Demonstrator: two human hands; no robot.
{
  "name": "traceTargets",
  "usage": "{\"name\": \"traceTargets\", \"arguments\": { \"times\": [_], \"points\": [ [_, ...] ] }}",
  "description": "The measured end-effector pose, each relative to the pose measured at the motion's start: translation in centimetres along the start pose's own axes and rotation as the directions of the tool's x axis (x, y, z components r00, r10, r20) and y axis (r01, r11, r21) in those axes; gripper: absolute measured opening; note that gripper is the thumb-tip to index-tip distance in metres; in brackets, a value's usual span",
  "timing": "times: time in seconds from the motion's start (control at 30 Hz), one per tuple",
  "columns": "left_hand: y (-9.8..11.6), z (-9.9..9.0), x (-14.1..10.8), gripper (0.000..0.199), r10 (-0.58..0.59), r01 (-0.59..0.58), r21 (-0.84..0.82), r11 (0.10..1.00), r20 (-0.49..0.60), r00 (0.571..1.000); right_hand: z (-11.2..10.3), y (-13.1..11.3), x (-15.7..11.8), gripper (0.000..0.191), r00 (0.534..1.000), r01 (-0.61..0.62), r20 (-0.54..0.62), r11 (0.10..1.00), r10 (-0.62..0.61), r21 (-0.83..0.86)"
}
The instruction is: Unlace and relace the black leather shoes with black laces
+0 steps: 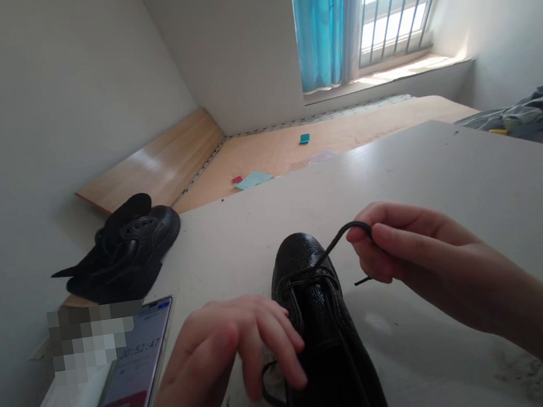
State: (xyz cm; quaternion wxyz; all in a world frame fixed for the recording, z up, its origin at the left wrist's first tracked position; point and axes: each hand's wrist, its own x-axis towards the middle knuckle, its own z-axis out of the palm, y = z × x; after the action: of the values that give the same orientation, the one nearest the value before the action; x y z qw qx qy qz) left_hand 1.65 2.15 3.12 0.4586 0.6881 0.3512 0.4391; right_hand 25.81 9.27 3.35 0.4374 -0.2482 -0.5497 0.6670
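A black leather shoe (303, 253) stands on the white table, its toe pointing away from me. A black lace (339, 233) runs from the shoe's front eyelets up to the right, pinched between the thumb and fingers of my right hand (408, 238); its loose tip sticks out below the fingers. My left hand (239, 336) is at the shoe's left side, fingers apart and bent, the fingertips over the edge of the opening. Another part of the lace loops below those fingers, not visibly gripped.
Another black shoe (155, 237) lies at the table's left edge. Nearer me is a phone (135, 384) showing a timer. Behind the white table (399, 179) is a wooden surface (264, 150) with small papers; grey cloth (542, 115) lies at the right.
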Motion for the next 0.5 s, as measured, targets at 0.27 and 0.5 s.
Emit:
{"name": "traceTargets", "arguments": {
  "times": [0.27, 0.5],
  "points": [
    [-1.7, 0.9, 1.1, 0.02, -0.094, 0.187, 0.566, 0.803, -0.188, 0.978, 1.7, -1.7, -2.4, 0.01, 0.807, 0.503, 0.501, 0.81, -0.314, -0.303],
    [-2.3, 0.9, 1.1, 0.017, -0.069, 0.152, 0.565, 0.811, -0.166, 0.984, 0.5, 0.2, -0.6, 0.015, 0.911, 0.413, 0.315, 0.561, -0.267, -0.718]
  ]
}}
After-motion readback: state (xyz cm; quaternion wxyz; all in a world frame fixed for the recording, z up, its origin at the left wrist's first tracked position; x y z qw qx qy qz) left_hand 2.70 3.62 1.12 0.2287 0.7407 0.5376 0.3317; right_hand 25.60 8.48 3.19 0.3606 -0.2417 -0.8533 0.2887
